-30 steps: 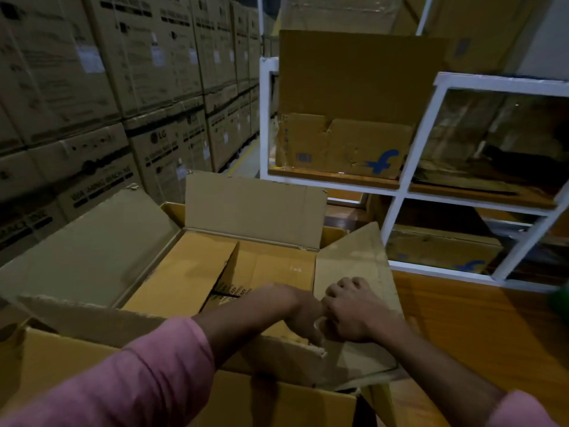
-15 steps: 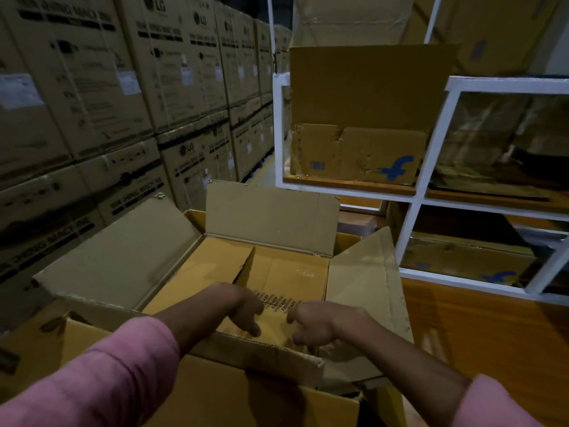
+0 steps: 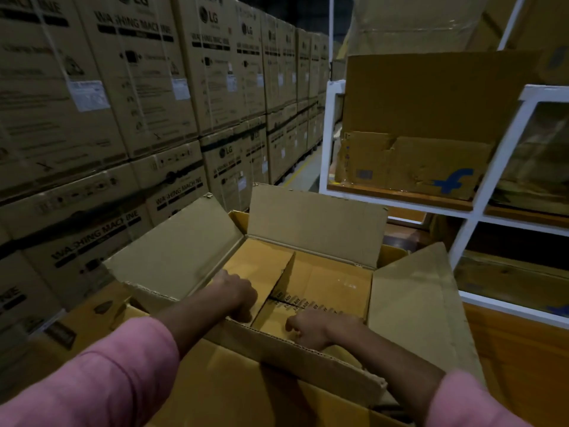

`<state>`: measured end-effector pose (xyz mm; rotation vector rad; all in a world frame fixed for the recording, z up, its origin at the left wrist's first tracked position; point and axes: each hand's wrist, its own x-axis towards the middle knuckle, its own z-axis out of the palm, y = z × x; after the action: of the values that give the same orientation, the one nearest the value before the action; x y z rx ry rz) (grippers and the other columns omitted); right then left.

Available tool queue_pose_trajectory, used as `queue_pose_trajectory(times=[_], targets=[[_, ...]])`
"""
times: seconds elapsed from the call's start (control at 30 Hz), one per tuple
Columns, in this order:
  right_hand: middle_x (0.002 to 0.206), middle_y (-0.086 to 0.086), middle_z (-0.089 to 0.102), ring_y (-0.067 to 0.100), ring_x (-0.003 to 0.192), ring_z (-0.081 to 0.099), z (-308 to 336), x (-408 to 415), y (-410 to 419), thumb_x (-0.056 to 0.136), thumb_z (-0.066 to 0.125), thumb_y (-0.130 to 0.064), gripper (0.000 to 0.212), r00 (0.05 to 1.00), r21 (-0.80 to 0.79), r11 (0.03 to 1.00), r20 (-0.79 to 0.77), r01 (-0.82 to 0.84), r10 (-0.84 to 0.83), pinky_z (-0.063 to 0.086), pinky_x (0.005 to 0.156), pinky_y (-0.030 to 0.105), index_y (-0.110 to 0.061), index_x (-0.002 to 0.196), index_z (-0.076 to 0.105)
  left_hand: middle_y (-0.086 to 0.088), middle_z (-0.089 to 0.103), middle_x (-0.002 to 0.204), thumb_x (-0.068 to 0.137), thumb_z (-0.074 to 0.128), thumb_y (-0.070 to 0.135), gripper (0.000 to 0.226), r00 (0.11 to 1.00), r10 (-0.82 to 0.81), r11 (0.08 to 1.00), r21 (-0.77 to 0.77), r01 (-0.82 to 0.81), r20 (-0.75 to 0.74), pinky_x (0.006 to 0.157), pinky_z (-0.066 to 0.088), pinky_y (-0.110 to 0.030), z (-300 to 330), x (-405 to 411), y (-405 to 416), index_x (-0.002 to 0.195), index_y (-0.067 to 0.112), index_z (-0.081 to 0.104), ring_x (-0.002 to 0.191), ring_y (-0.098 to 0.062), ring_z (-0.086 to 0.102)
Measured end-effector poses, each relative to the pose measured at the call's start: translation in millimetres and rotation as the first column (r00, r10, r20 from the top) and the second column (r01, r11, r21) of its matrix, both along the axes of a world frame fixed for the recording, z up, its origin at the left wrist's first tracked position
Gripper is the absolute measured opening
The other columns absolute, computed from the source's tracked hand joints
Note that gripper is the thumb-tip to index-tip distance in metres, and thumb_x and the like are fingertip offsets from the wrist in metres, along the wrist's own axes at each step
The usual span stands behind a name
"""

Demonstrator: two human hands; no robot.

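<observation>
Your left hand (image 3: 238,292) rests knuckles-up on the left inner flap (image 3: 261,266) of the open carton (image 3: 246,392), directly before you. Its fingers curl under, so a grip cannot be confirmed. Your right hand (image 3: 311,329) lies curled on the right inner flap (image 3: 335,288), just beside the printed tape (image 3: 295,303); whether it holds anything is also unclear. All 4 outer flaps (image 3: 317,223) stand open.
</observation>
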<state>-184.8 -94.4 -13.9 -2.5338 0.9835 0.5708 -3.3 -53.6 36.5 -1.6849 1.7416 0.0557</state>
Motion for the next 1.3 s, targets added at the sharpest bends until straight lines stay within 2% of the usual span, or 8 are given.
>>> queue_pose_trajectory(times=[0.17, 0.4, 0.6, 0.73, 0.83, 0.93, 1.1, 1.3], targets=[[0.134, 0.007, 0.055, 0.027, 0.116, 0.055, -12, 25, -2, 0.092, 0.063, -0.019, 0.048, 0.999, -0.076, 0.996, 0.032, -0.040, 0.042, 0.053, 0.098, 0.047, -0.019, 0.139, 0.053, -0.016, 0.060, 0.129, 0.102, 0.053, 0.042, 0.043, 0.963, -0.091, 0.993, 0.051, 0.107, -0.253, 0.078, 0.046, -0.042, -8, -6, 3, 0.132, 0.012, 0.059, 0.108, -0.034, 0.061], [0.136, 0.008, 0.053, 0.031, 0.131, 0.044, -21, 44, -10, 0.093, 0.064, -0.023, 0.046, 0.989, -0.120, 0.982, -0.046, -0.149, 0.144, 0.038, 0.111, 0.052, -0.023, 0.138, 0.054, -0.017, 0.061, 0.111, 0.104, 0.054, 0.033, 0.034, 0.920, -0.102, 0.972, 0.158, 0.173, -0.378, 0.076, 0.037, -0.038, -10, -6, 7, 0.125, 0.006, 0.059, 0.097, -0.031, 0.056], [0.161, 0.001, 0.027, 0.037, 0.146, 0.028, -30, 58, -12, 0.097, 0.060, -0.032, 0.065, 0.964, -0.117, 0.962, -0.128, -0.247, 0.232, 0.031, 0.115, 0.060, -0.029, 0.156, 0.034, -0.012, 0.050, 0.140, 0.105, 0.052, 0.038, 0.046, 0.982, -0.036, 0.954, 0.285, 0.089, -0.186, 0.078, 0.043, -0.044, -32, 2, 4, 0.147, 0.017, 0.048, 0.117, -0.033, 0.054], [0.170, 0.003, -0.019, 0.039, 0.155, 0.008, -33, 59, -13, 0.097, 0.060, -0.024, 0.085, 0.972, -0.117, 0.966, -0.062, -0.231, 0.225, 0.024, 0.122, 0.057, -0.022, 0.164, 0.007, -0.009, 0.032, 0.160, 0.103, 0.055, 0.040, 0.050, 0.989, -0.110, 0.962, 0.241, 0.130, -0.098, 0.109, 0.037, -0.055, -33, 3, 5, 0.149, 0.021, 0.048, 0.148, -0.036, 0.025], [0.163, 0.003, -0.038, 0.044, 0.148, 0.023, -29, 60, -15, 0.092, 0.065, -0.015, 0.105, 0.978, -0.108, 0.975, 0.058, -0.196, 0.203, 0.040, 0.114, 0.052, -0.025, 0.162, -0.013, -0.011, 0.034, 0.162, 0.103, 0.054, 0.040, 0.049, 0.958, -0.284, 0.950, 0.142, 0.277, 0.029, 0.121, 0.015, -0.056, -36, 8, 9, 0.146, 0.015, 0.051, 0.155, -0.034, 0.008], [0.156, -0.004, -0.048, 0.042, 0.133, 0.041, -26, 64, -20, 0.092, 0.066, -0.012, 0.113, 0.970, -0.137, 0.977, 0.155, -0.166, 0.187, 0.050, 0.100, 0.047, -0.034, 0.159, -0.021, -0.017, 0.043, 0.156, 0.103, 0.052, 0.039, 0.050, 0.926, -0.365, 0.931, 0.020, 0.365, 0.094, 0.121, 0.023, -0.053, -35, 11, 11, 0.142, 0.008, 0.053, 0.151, -0.040, 0.021], [0.154, -0.012, -0.049, 0.037, 0.116, 0.055, -20, 75, -34, 0.089, 0.069, -0.008, 0.119, 0.951, -0.129, 0.980, 0.253, -0.149, 0.178, 0.057, 0.085, 0.046, -0.042, 0.157, -0.023, -0.019, 0.041, 0.157, 0.098, 0.061, 0.047, 0.067, 0.983, -0.164, 0.978, -0.114, 0.173, 0.080, 0.118, 0.032, -0.051, -21, 19, 1, 0.149, 0.006, 0.044, 0.147, -0.042, 0.030], [0.170, -0.002, -0.016, 0.029, 0.153, 0.024, -17, 71, -36, 0.100, 0.059, -0.025, 0.089, 0.974, -0.010, 0.994, 0.197, -0.110, 0.110, 0.035, 0.118, 0.039, -0.032, 0.163, -0.004, -0.017, 0.042, 0.155, 0.098, 0.055, 0.052, 0.067, 0.936, 0.350, 0.921, -0.168, -0.352, -0.040, 0.111, 0.031, -0.069, -17, 74, 1, 0.151, 0.014, 0.041, 0.145, -0.047, 0.033]])
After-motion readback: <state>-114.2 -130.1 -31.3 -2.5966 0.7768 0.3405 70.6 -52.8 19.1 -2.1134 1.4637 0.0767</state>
